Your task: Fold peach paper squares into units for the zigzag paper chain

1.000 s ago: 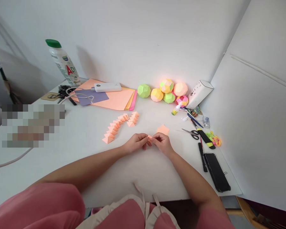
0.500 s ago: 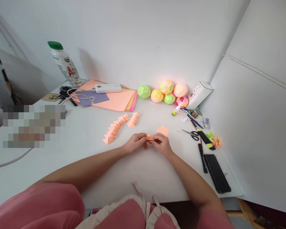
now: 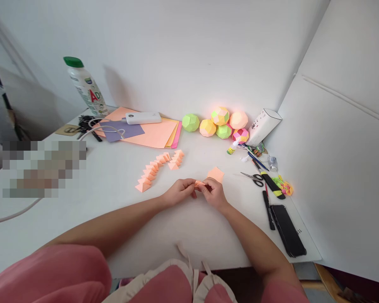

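Note:
Between my two hands is a small piece of orange paper (image 3: 199, 183), partly hidden by the fingers. My left hand (image 3: 180, 191) pinches its left end. The fingers of my right hand (image 3: 214, 192) are closed on its right side. Just beyond my right hand a flat orange paper piece (image 3: 216, 173) lies on the table. Up and to the left, a curved row of folded orange paper pieces (image 3: 150, 170) rests on the table, with a shorter row of the same folded pieces (image 3: 176, 160) beside it.
Paper balls (image 3: 219, 122) are piled against the wall. Scissors (image 3: 253, 177), a glue bottle (image 3: 231, 147), a utility knife (image 3: 273, 184) and a phone (image 3: 288, 230) lie to the right. Paper sheets (image 3: 158, 136) under a power bank (image 3: 143, 118) and a bottle (image 3: 87, 90) stand at the back left.
The fingers have shifted slightly on the orange paper, and its upper edge stands lower between them. Everything else stays in place.

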